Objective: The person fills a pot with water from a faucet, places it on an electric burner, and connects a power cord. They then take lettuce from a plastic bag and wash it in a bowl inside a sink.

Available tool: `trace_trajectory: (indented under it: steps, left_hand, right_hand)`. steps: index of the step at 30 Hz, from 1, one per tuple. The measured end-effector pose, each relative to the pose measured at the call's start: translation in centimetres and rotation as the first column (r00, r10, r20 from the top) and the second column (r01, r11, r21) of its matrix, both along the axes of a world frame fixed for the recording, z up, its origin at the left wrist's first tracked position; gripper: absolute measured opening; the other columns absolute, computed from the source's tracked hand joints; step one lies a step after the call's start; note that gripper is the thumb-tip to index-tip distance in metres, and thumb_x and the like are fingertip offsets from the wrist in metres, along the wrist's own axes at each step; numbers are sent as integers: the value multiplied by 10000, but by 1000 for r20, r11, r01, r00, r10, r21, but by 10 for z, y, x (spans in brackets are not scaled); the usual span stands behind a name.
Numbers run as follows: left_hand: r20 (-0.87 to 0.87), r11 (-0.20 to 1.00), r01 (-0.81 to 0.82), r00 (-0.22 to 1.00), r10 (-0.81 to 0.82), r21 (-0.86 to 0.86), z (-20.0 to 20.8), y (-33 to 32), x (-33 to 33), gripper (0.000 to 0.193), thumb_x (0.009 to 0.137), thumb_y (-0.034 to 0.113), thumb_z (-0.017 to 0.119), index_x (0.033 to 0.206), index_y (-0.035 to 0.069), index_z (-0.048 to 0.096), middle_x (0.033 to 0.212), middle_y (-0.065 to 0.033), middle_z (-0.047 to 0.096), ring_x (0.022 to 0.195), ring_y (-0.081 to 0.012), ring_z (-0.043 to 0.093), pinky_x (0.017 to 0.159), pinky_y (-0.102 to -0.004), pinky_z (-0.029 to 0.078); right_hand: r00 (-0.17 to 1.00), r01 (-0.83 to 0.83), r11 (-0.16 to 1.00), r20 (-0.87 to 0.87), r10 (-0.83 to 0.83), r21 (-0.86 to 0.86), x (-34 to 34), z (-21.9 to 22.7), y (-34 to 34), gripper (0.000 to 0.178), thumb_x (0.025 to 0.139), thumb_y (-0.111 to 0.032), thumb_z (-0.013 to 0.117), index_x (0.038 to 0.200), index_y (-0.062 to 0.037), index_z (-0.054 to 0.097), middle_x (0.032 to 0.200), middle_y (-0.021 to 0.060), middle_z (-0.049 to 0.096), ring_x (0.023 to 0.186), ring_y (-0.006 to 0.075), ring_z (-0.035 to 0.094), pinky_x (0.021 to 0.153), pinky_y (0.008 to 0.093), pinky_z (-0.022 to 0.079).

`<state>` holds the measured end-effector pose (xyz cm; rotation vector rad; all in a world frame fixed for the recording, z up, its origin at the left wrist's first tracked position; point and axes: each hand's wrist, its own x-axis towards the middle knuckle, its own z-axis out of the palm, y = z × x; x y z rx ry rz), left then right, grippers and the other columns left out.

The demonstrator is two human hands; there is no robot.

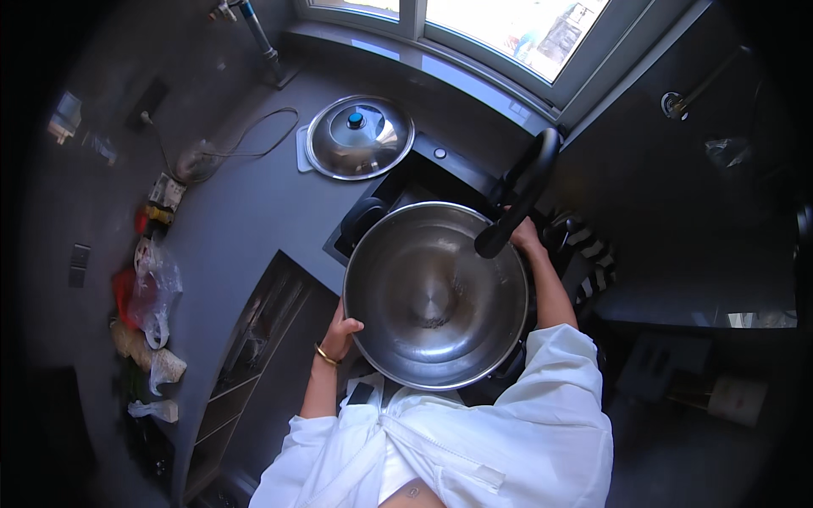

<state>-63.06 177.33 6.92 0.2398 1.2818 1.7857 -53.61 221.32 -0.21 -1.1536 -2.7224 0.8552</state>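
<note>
Balance demands that I hold the wide, round, silver-metal basin [436, 296] level over the near edge of the dark rectangular sink [464, 169], left hand [340, 328] clamping its rim, right hand [524, 232] beyond, finger spread hidden.

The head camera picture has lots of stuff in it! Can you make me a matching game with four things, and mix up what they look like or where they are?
Things:
1. metal bowl
2. lid
3. faucet
4. left hand

Looks or places:
A. black and curved like a hook
B. at the metal bowl's left side, with a gold bracelet
C. topped by a blue knob
D. open side up, inside showing

Right pairs: 1-D, 2-C, 3-A, 4-B
</note>
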Motion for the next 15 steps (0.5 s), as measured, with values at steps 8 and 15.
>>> trace_trajectory:
  steps: [8, 15]
  left_hand:
    - [44, 998, -55, 997, 57, -40, 0, -5, 4, 759, 565, 147, 551, 1277, 6, 330, 1187, -105, 461, 1092, -216, 449, 938, -308, 356]
    - [86, 998, -13, 996, 18, -58, 4, 0, 2, 817, 565, 166, 573, 1314, 25, 279, 1236, -107, 416, 1147, -226, 400, 972, -310, 319]
  right_hand:
    - [995, -100, 978, 15, 98, 183, -10, -19, 15, 196, 719, -199, 579, 801, -31, 637, 789, 187, 616, 791, 345, 602, 711, 414, 480]
    - [1000, -9, 969, -25, 16, 246, -8, 26, 18, 229, 766, -263, 584, 851, -55, 629, 779, 175, 625, 776, 347, 605, 700, 445, 471]
